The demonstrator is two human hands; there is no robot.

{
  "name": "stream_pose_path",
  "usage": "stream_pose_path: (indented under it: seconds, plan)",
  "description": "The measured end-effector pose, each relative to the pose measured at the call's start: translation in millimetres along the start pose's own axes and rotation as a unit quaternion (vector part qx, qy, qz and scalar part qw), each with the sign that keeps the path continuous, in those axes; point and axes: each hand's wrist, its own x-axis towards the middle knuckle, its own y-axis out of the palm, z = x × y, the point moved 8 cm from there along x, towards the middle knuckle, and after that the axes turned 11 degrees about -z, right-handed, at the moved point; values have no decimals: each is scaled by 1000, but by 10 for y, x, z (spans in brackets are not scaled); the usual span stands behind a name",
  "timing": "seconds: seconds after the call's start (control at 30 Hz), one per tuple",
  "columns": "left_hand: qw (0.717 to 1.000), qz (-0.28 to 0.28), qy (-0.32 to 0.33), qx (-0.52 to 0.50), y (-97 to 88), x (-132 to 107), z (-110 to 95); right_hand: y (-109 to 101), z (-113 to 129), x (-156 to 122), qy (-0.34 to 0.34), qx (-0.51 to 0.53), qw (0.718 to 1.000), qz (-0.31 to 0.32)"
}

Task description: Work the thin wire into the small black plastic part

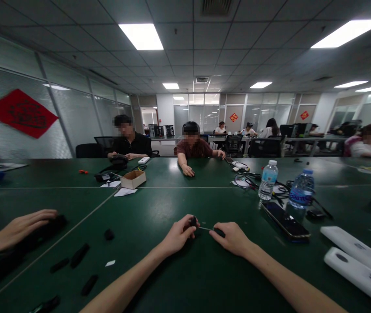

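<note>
Both my hands rest on the dark green table point(179, 278) in front of me. My left hand point(177, 237) is closed in a pinch on a small black part point(193, 221). My right hand point(233, 238) is closed on another small black piece point(218, 232). A thin light-coloured shaft point(205, 228) runs between the two pieces, which may belong to one small tool. Several loose black parts point(80, 255) lie on the table to my left.
Another person's hand point(25, 226) rests on a black object at far left. A phone point(286, 220), two water bottles point(268, 180), cables and two white cases point(358, 274) lie to the right. A cardboard box point(134, 178) stands further back. Several people sit across the table.
</note>
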Motion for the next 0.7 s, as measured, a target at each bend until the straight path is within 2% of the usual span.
stream_pose_path:
  seconds: [0.2,0.4,0.57,0.7]
  plan:
    - [1000,10,15,25,13,-13,-54,-26,-5,-15,-9,-10,1000,-16]
    - [1000,3,17,4,10,7,-47,-59,6,-20,-7,27,999,-33]
    - [1000,8,16,8,5,14,-2,-227,-148,-9,78,73,983,-150]
    - [1000,-7,2,-22,-19,35,44,-126,-38,5,42,79,992,-94]
